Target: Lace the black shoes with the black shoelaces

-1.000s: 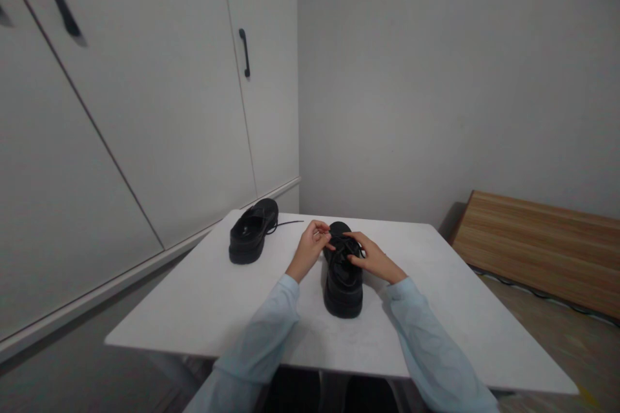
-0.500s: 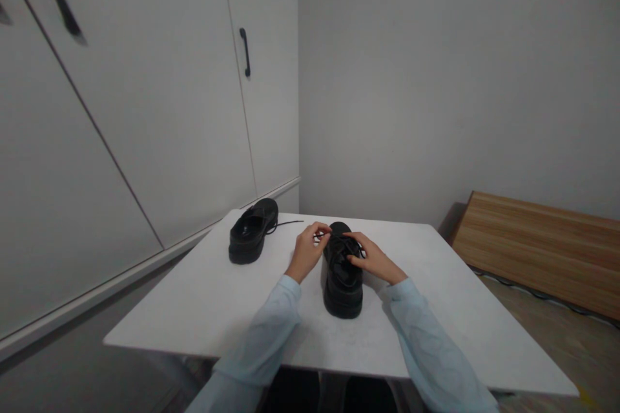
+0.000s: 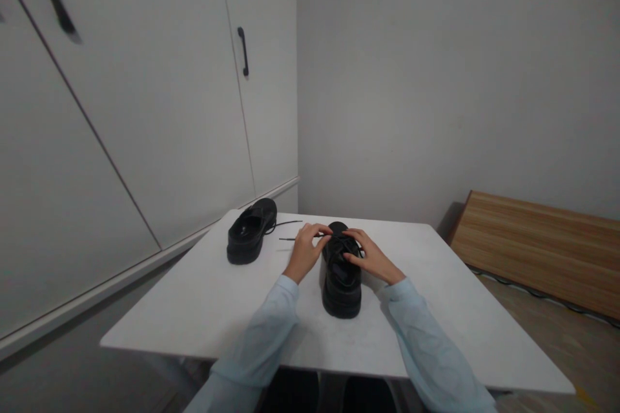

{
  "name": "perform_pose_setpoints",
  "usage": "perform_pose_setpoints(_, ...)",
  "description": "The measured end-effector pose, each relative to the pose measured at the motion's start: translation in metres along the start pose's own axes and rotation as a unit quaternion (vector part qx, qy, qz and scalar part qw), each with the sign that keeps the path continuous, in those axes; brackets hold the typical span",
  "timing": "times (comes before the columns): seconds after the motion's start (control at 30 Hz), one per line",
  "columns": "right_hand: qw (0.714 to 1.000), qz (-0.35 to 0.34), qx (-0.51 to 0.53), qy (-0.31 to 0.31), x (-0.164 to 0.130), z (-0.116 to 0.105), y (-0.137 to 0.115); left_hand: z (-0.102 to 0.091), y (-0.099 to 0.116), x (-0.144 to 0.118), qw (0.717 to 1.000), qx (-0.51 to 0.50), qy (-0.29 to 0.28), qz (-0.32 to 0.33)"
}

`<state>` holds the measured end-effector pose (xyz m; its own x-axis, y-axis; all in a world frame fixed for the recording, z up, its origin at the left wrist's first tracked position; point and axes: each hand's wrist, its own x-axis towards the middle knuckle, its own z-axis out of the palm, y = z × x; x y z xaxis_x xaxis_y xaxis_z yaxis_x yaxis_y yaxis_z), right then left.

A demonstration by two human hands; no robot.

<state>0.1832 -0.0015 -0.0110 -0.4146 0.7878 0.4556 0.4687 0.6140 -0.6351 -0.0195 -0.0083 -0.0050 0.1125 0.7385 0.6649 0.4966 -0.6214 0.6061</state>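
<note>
- At lower centre, my left hand (image 3: 305,248) pinches a thin black cord lace (image 3: 287,239), best drawn evenly.
- My right hand (image 3: 375,262), thumb and fingers parted, touches the low black leather shoe (image 3: 341,302).

A white tabletop (image 3: 194,309) spreads beneath the hands (image 3: 375,262), white cabinet doors (image 3: 169,109) with dark handles (image 3: 243,52) rise beyond them to the left, a plain grey wall (image 3: 436,77) stands straight ahead of them, and a wood-grained board (image 3: 542,251) sits well to their right, near a brownish floor (image 3: 537,329).
</note>
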Motion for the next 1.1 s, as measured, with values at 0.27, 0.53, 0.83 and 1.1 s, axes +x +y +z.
perform_pose_setpoints(0.27,0.991,0.052,-0.008,0.124,0.002,-0.001,0.010,-0.004,0.008,-0.003,0.992,-0.065,-0.076,-0.079)
perform_pose_setpoints(0.53,0.984,0.119,0.092,0.092,0.003,-0.002,0.015,0.002,-0.007,-0.001,0.995,0.009,-0.071,-0.077)
perform_pose_setpoints(0.83,0.984,0.130,0.085,0.087,0.002,0.003,0.010,0.003,-0.003,-0.001,0.992,-0.058,-0.108,-0.038)
perform_pose_setpoints(1.1,0.989,0.061,0.029,0.129,0.004,0.006,0.010,0.008,-0.006,-0.005,0.987,-0.037,-0.153,0.010)
